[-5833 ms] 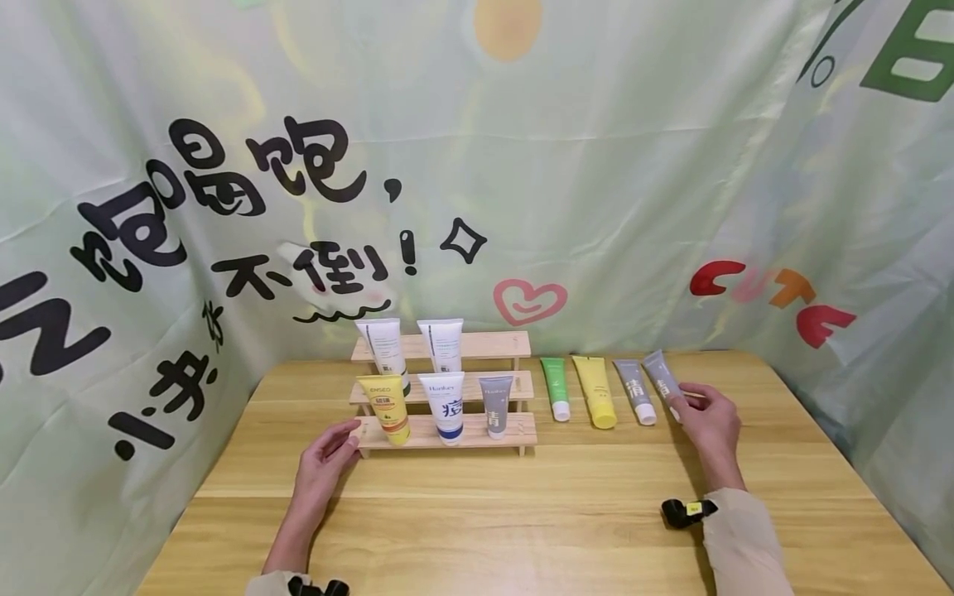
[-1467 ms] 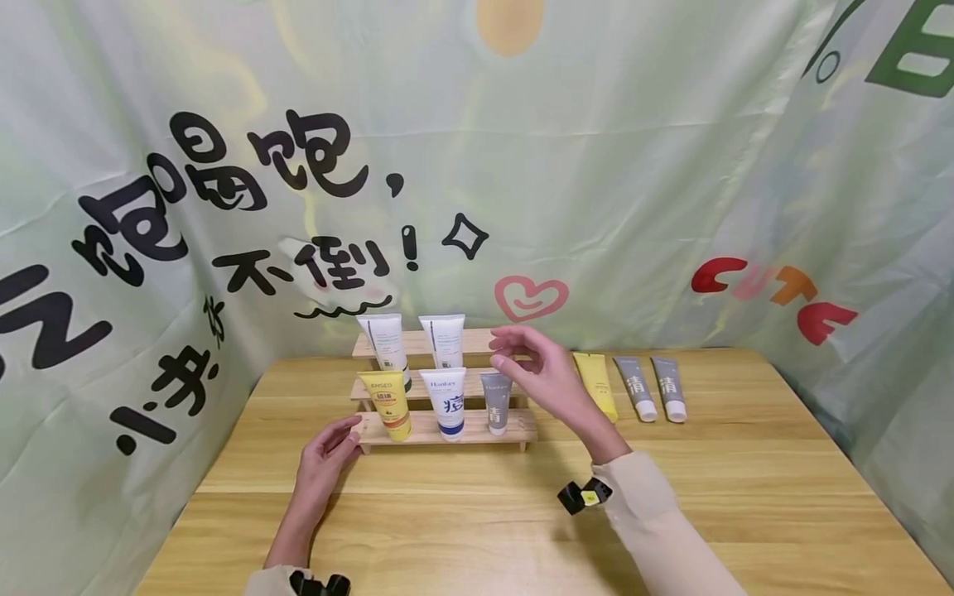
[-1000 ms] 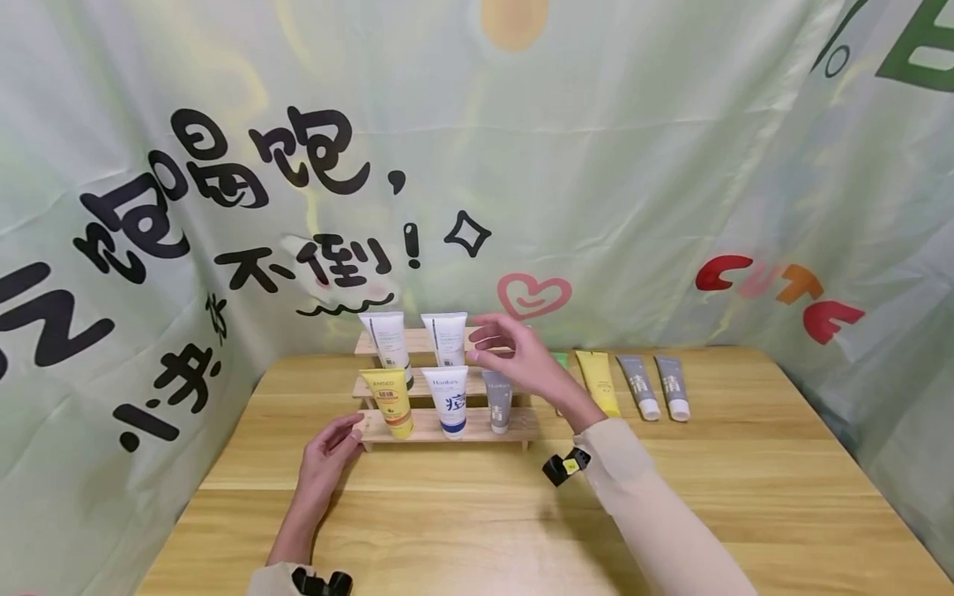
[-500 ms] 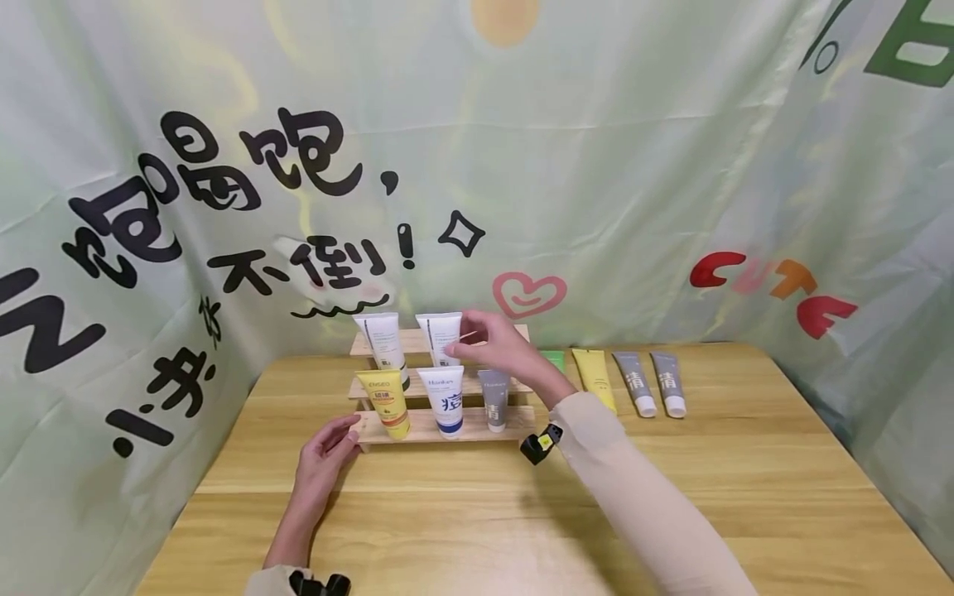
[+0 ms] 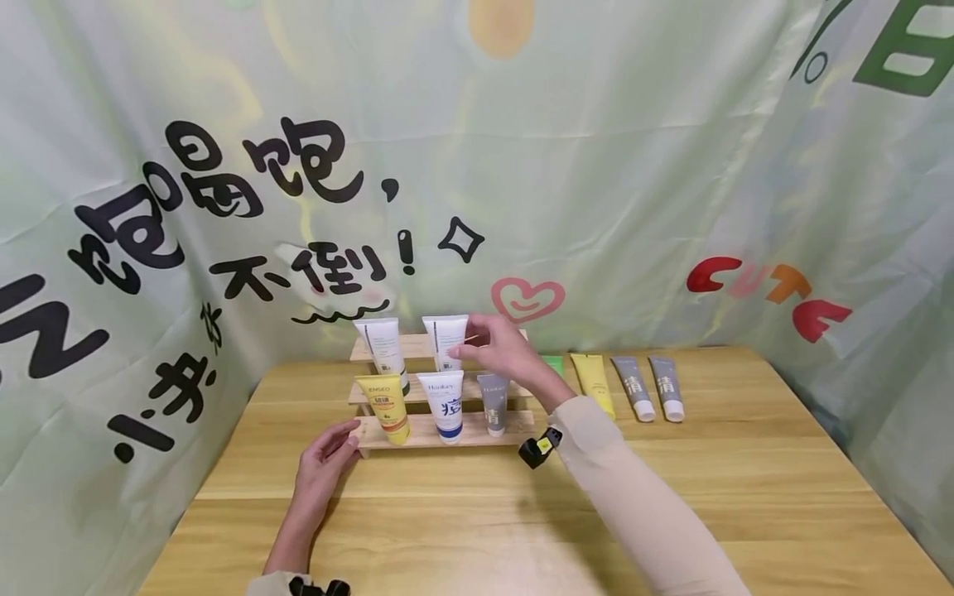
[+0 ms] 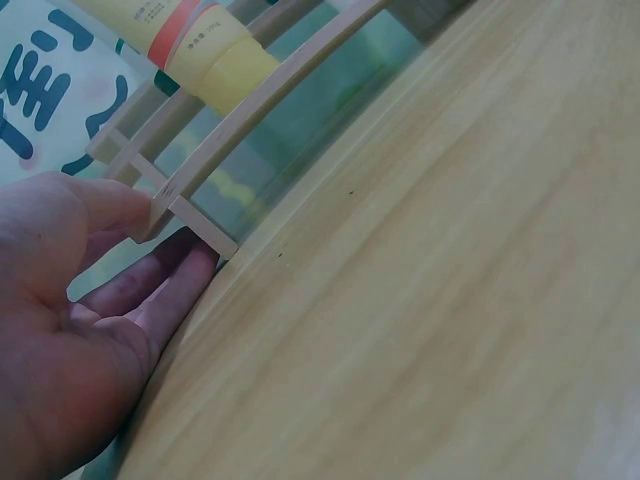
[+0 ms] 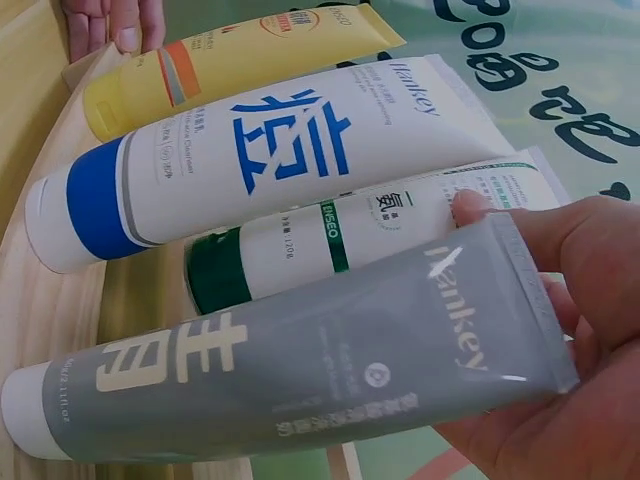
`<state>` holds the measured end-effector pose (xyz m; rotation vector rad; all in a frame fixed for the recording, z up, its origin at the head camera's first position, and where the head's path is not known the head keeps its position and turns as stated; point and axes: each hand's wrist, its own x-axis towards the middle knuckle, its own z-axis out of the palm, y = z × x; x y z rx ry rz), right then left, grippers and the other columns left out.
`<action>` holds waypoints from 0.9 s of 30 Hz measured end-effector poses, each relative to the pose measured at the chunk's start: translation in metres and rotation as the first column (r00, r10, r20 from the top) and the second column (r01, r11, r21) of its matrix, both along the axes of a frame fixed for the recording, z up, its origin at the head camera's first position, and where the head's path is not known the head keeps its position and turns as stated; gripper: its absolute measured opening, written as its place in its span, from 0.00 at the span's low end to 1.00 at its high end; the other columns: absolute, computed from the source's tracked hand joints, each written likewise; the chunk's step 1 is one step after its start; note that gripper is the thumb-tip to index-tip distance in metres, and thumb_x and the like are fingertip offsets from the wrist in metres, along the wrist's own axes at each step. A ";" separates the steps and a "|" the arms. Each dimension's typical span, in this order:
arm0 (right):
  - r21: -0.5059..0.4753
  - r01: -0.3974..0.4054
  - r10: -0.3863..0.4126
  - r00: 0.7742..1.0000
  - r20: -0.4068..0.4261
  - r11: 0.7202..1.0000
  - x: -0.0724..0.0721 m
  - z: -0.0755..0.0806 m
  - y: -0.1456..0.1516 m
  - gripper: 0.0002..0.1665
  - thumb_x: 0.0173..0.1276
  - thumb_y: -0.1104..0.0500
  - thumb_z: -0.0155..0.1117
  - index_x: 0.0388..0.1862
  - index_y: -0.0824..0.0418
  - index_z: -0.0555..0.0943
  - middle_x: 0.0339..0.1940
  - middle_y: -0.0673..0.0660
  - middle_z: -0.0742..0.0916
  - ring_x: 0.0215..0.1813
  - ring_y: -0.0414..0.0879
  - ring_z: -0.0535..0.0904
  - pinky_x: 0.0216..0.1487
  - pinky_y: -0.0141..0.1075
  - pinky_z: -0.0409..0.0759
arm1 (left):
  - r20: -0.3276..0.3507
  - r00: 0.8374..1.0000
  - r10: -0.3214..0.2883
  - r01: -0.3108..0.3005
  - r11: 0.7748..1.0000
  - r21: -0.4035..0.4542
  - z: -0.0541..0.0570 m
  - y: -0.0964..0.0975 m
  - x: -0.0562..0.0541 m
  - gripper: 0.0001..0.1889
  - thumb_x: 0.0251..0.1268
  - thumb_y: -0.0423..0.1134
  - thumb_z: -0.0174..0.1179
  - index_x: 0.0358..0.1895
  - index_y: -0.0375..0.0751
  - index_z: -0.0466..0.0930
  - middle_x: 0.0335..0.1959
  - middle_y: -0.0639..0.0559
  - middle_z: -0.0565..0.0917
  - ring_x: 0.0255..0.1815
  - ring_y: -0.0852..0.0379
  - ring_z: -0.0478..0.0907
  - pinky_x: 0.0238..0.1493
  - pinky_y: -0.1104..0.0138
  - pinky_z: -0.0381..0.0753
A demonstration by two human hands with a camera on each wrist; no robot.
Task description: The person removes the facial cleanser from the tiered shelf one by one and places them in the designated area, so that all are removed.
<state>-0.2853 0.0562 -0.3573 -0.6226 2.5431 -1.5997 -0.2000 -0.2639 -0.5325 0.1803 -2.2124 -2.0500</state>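
Observation:
My right hand (image 5: pixel 498 352) pinches the upper part of a white squeeze tube (image 5: pixel 443 341) on the wooden tiered rack's middle level. In the right wrist view this tube's dark green cap (image 7: pixel 217 272) points down, and my thumb lies on its face. My left hand (image 5: pixel 322 463) grips the left end of the rack (image 5: pixel 465 440); in the left wrist view the thumb and fingers are around the shelf end (image 6: pixel 160 205). Another white tube (image 5: pixel 383 343) stands left of the held one. A yellow tube (image 5: pixel 386 410), a white-and-blue tube (image 5: pixel 443 406) and a grey tube (image 5: pixel 494 406) stand on the front shelf.
Right of the rack, a green tube (image 5: pixel 553 364), a yellow tube (image 5: pixel 594 385) and two grey tubes, one a left grey tube (image 5: pixel 633 387) and one a right grey tube (image 5: pixel 666 387), lie on the wooden table (image 5: pixel 477 530). A printed curtain (image 5: pixel 633 207) hangs behind.
My right hand let go of the far-right grey tube, moved left over the rack and took hold of the white tube, which has shifted slightly right. My left hand stays at the rack.

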 end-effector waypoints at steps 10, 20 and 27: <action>-0.198 0.041 -0.051 0.998 -0.043 0.979 0.004 0.008 0.016 0.20 0.76 0.59 0.66 0.63 0.62 0.77 0.56 0.62 0.86 0.56 0.55 0.83 0.60 0.47 0.83 | 0.005 1.000 0.008 -0.008 1.000 0.000 -0.001 0.000 -0.001 0.20 0.77 0.38 0.61 0.66 0.34 0.77 0.64 0.39 0.77 0.55 0.63 0.80 0.54 0.70 0.84; -0.316 0.020 -0.072 0.985 -0.154 0.949 0.014 0.020 0.043 0.23 0.81 0.59 0.58 0.70 0.61 0.68 0.61 0.67 0.82 0.62 0.58 0.80 0.63 0.51 0.82 | -0.008 1.000 0.010 -0.010 1.000 -0.013 0.001 0.000 -0.001 0.21 0.77 0.39 0.61 0.66 0.33 0.76 0.63 0.38 0.77 0.54 0.64 0.80 0.53 0.70 0.85; -0.345 0.075 -0.142 0.975 -0.171 0.935 0.024 0.015 0.061 0.23 0.83 0.57 0.54 0.72 0.61 0.66 0.62 0.65 0.79 0.59 0.57 0.79 0.58 0.50 0.83 | -0.011 1.000 0.008 -0.008 1.000 -0.012 0.000 0.000 -0.002 0.20 0.76 0.38 0.62 0.65 0.32 0.77 0.62 0.39 0.78 0.53 0.64 0.80 0.53 0.70 0.85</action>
